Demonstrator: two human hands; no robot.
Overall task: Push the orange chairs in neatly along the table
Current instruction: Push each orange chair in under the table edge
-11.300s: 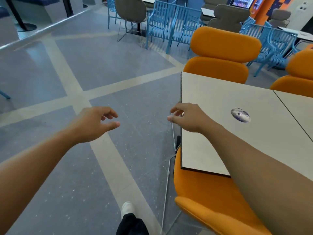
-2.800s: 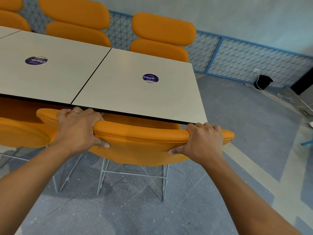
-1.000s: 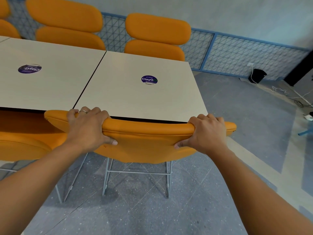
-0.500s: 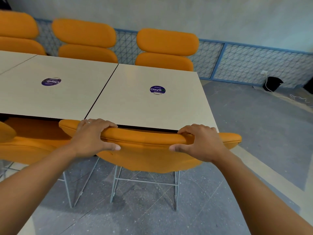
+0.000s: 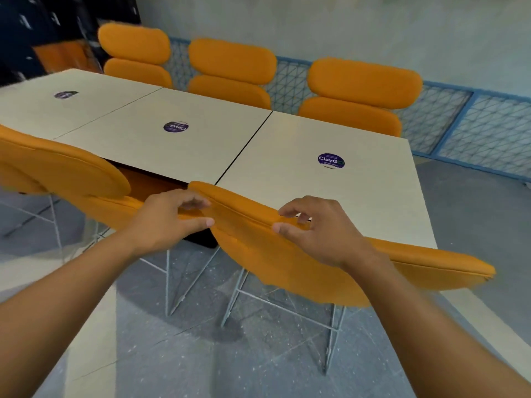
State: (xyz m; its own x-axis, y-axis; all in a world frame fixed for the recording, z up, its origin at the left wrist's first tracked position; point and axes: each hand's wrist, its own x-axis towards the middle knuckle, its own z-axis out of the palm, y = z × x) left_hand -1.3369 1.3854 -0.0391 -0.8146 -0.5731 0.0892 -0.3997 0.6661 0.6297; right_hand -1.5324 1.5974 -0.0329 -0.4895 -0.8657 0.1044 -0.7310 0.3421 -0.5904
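Although the frame is motion-blurred, the near orange chair [image 5: 301,262] is seen pushed in at the table [image 5: 373,202]. Its backrest lies along the near edge of the rightmost tabletop, and its seat is hidden underneath. Its white wire legs [image 5: 238,294] are planted on the grey speckled floor [image 5: 258,357].

The right hand [image 5: 324,234] is placed on the left part of that backrest. Its fingers [image 5: 301,217] are loosely arched over the top rim with gaps between them, and the thumb tip is laid on the near face, so the rim is held only lightly.

The left hand [image 5: 166,222] is found at the gap between this chair and the neighbouring orange chair [image 5: 66,170] to the left. Its fingers are half curled and the thumb is stretched out toward the right. The fingertips are just at the left end of the near backrest, but contact or grip cannot be told because of the blur.

The far orange chairs [image 5: 232,73], three of them, are lined up close against the opposite side of the table. A round purple sticker [image 5: 331,160] is stuck on the rightmost tabletop, and similar ones are seen on the other two tops. A blue mesh fence [image 5: 465,122] is run along the wall behind.
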